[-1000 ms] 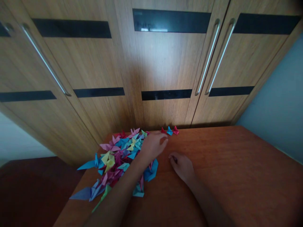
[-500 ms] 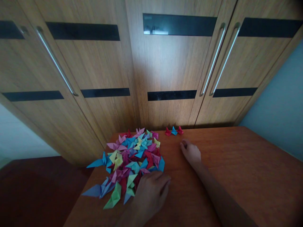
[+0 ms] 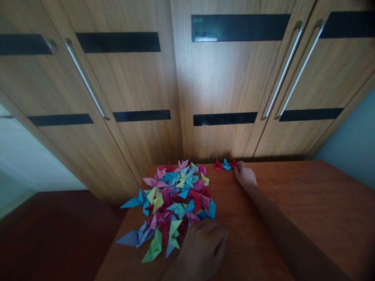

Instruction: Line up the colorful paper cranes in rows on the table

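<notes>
My right hand [image 3: 245, 175] reaches to the far edge of the table, with its thumb and fingers closed on a small red paper crane [image 3: 233, 163]. Left of that stand a blue folded paper piece [image 3: 226, 164] and another red one [image 3: 218, 165], making a short row. My left hand [image 3: 205, 244] rests on the table at the near right side of a heap of folded paper cranes [image 3: 175, 195] in many colours. Its fingers are curled, and no paper shows between thumb and fingers; the fingertips are partly hidden.
The reddish-brown wooden table [image 3: 299, 195] reaches up to a wooden wardrobe [image 3: 222, 78] with long metal handles. A green crane [image 3: 152, 246] and a lavender crane [image 3: 133, 237] lie at the heap's near left side. Dark floor [image 3: 58, 230] shows to the left.
My right hand has moved away from me to the row and taken hold of its rightmost red crane. My left hand keeps its place by the heap. The view has shifted slightly left.
</notes>
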`<state>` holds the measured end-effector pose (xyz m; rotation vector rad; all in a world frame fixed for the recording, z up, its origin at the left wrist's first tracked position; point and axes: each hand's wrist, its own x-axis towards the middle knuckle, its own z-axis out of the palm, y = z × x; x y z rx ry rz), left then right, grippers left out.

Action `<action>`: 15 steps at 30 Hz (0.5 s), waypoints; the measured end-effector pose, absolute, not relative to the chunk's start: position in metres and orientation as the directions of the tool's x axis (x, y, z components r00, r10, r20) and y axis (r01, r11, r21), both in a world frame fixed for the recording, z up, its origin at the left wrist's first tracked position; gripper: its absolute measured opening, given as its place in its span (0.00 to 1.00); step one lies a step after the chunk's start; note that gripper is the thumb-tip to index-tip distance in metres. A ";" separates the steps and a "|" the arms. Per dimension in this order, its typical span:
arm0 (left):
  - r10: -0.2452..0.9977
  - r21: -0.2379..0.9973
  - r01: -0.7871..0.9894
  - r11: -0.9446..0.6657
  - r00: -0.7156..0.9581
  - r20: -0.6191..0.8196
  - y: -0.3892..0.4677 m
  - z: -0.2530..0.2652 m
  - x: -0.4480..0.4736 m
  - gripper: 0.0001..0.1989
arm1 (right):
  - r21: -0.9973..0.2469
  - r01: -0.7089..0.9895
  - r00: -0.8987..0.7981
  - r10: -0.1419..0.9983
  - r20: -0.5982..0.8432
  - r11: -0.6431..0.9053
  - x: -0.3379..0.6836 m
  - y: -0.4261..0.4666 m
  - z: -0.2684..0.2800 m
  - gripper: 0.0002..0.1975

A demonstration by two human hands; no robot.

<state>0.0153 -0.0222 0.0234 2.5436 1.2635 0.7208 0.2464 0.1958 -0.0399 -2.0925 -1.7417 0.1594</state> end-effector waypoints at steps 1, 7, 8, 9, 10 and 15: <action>0.792 0.396 0.687 -0.610 0.514 0.328 -0.022 0.024 0.015 0.07 | -0.380 0.916 0.208 0.961 0.183 -0.126 0.248 0.196 -0.041 0.14; 0.801 0.401 0.693 -0.599 0.518 0.301 -0.022 0.021 0.016 0.08 | -0.392 0.917 0.189 0.950 0.249 -0.080 0.253 0.199 -0.047 0.10; 0.803 0.401 0.696 -0.596 0.517 0.297 -0.022 0.020 0.016 0.08 | -0.394 0.916 0.187 0.948 0.257 -0.074 0.254 0.199 -0.048 0.10; 0.803 0.402 0.696 -0.595 0.518 0.294 -0.022 0.020 0.016 0.08 | -0.397 0.915 0.185 0.947 0.264 -0.069 0.254 0.200 -0.049 0.10; 0.804 0.405 0.695 -0.595 0.517 0.293 -0.022 0.019 0.016 0.08 | -0.399 0.915 0.184 0.945 0.269 -0.064 0.255 0.200 -0.049 0.10; 0.806 0.415 0.691 -0.591 0.516 0.290 -0.021 0.019 0.015 0.09 | -0.408 0.911 0.183 0.939 0.291 -0.052 0.256 0.200 -0.053 0.11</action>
